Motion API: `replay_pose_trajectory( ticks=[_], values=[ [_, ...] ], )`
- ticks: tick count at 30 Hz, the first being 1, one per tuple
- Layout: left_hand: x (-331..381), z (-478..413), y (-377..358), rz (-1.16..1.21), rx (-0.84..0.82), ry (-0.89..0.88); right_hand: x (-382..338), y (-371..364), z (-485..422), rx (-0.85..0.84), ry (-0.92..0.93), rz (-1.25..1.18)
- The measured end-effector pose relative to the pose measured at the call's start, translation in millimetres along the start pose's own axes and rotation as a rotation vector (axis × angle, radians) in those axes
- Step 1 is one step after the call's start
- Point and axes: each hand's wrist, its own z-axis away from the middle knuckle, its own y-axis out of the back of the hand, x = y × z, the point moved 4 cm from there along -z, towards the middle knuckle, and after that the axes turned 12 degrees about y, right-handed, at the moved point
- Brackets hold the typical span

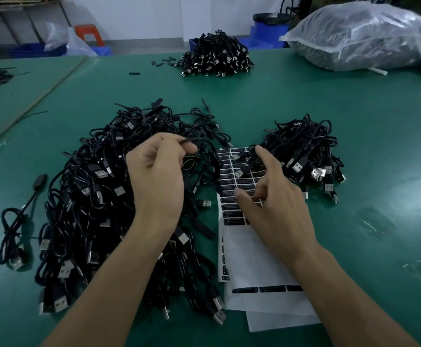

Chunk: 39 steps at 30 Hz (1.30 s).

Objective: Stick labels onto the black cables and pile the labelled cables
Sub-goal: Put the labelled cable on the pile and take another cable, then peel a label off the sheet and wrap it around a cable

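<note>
Head view: the left hand (159, 176) pinches a black cable (192, 140) between thumb and forefinger, just above the big loose heap (92, 196). The held stretch runs roughly left to right, then droops into the heap. The right hand (277, 209) is over the label sheet (229, 215), forefinger straight, other fingers curled toward the thumb; whether it holds a label, I can't tell. Best play: peel cleanly, keep the cable taut, wrap square. A smaller pile (304, 151) sits right on the table (354, 116).
</note>
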Motion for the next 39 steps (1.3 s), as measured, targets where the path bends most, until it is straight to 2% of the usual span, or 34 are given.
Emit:
replay_pose_trajectory(
  ticks=[2, 5, 8, 10, 13, 17, 19, 22, 24, 27, 29, 32, 33, 35, 37, 39],
  values=[
    [1.0, 3.8, -1.8, -0.031, -0.075, -0.011, -3.0, -1.6, -0.3, -0.042, 0.069, 0.040],
    [3.1, 3.9, -4.9, -0.118, -0.318, 0.030, -5.6, -2.3, -1.1, -0.072, 0.137, 0.098],
    [4.3, 0.7, -5.9, -0.368, -0.542, 0.078, -7.1, -0.8, -1.2, -0.052, 0.148, 0.046],
    [3.1, -1.2, -4.9, -0.490, -0.581, 0.107, -6.4, -0.4, -1.8, -0.035, 0.176, 0.013],
    [9.0, 1.2, -3.2, -0.351, -0.666, 0.160, -8.0, 2.9, -3.9, 0.050, 0.205, -0.039],
    [19.4, 15.0, -10.6, -0.157, -1.077, 0.270, -8.2, 7.9, -5.2, 0.167, 0.185, -0.198],
    [20.8, 19.8, -15.7, -0.213, -1.144, 0.264, -7.6, 6.1, -4.5, 0.160, 0.188, -0.247],
    [16.7, 23.4, -23.0, -0.414, -1.100, 0.120, -1.2, -1.7, -3.8, 0.098, 0.152, -0.356],
    [12.1, 28.7, -28.3, -0.476, -1.120, 0.117, -4.3, -3.0, -4.6, 0.072, 0.118, -0.486],
    [9.7, 31.5, -33.4, -0.552, -1.029, 0.080, -17.9, 2.1, -6.2, -0.007, 0.329, -0.336],
    [11.5, 29.7, -34.6, -0.614, -0.888, -0.025, -19.4, 2.7, -6.5, -0.010, 0.358, -0.298],
    [17.3, 27.6, -33.5, -0.723, -0.674, -0.243, -10.8, 4.4, -8.1, 0.030, 0.193, -0.437],
    [19.2, 27.2, -32.4, -0.777, -0.598, -0.329, -6.4, 7.0, -9.2, 0.058, 0.122, -0.381],
    [22.9, 25.8, -29.7, -0.915, -0.418, -0.511, 2.1, 20.3, -11.6, 0.107, -0.034, -0.120],
    [24.2, 24.0, -27.0, -0.988, -0.269, -0.623, 10.3, 32.8, -11.2, 0.099, -0.161, 0.054],
    [19.1, 23.3, -28.5, -1.022, -0.268, -0.630, 13.8, 41.4, -9.1, 0.044, -0.225, 0.129]
  ],
)
